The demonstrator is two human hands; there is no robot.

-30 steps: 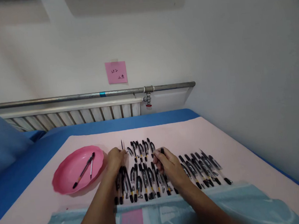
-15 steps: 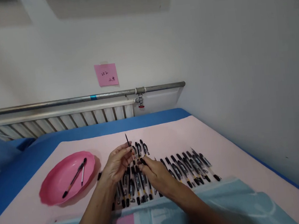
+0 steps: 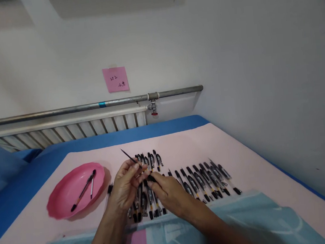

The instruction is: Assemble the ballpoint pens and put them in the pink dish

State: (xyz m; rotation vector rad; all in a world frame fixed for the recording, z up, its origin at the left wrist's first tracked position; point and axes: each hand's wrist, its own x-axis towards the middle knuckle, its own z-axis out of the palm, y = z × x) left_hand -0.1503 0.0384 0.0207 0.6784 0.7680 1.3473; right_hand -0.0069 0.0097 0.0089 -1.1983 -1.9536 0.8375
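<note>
The slender dark pen piece (image 3: 128,155) has swung from nearly upright half a second ago to a slant, its pointed tip now aimed toward the pink cover's far left corner. A second ago the hands were apart; now they meet over the pens, so both seem engaged with the same pen. The left hand (image 3: 126,185) pinches it between thumb and fingers, with the tip projecting beyond the grip and the lower end running toward the other hand. The right hand (image 3: 169,192) is closed on a mostly hidden black piece (image 3: 151,178); whether the two are joined cannot be told.

Beyond the hands lies a small far group of pens (image 3: 156,161); a slanted right-hand group (image 3: 210,179) lies toward the pink cover (image 3: 178,143)'s right edge. Near its left edge, a pink scalloped bowl (image 3: 62,189) holds a black-capped pen (image 3: 83,191) and a thin white tube (image 3: 92,188).
</note>
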